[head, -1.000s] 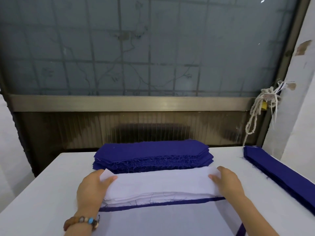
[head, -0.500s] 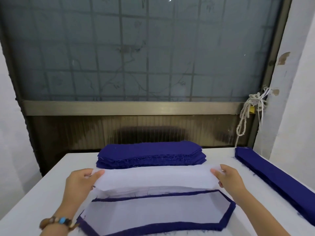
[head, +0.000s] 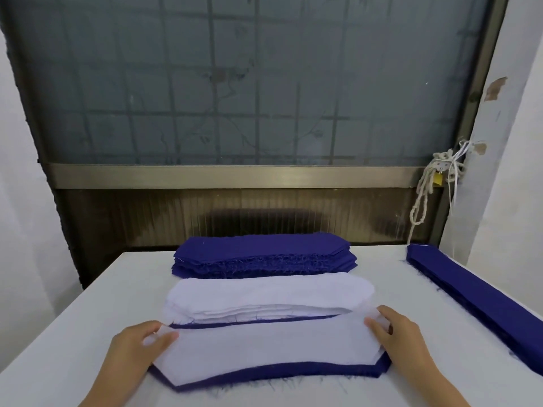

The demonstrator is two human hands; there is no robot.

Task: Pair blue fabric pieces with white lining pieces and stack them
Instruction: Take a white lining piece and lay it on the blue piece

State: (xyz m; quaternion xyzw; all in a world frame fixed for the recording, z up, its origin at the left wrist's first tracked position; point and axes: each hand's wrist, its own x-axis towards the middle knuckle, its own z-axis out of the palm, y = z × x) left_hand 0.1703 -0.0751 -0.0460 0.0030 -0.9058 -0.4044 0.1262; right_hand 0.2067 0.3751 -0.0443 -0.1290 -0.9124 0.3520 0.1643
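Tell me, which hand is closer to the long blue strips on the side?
Right. The right hand holds one end of the white lining piece, nearest the long blue strips; the left hand holds the other end, farther off.

On the desk (head: 88, 333), nearest the person, a lining piece (head: 264, 351) lies on a fabric piece (head: 279, 374). The left hand (head: 135, 348) and right hand (head: 402, 339) hold its ends. Just behind sits the lining stack (head: 264, 295), then the fabric stack (head: 264, 254). A strip pile (head: 484, 298) lies along the right edge.
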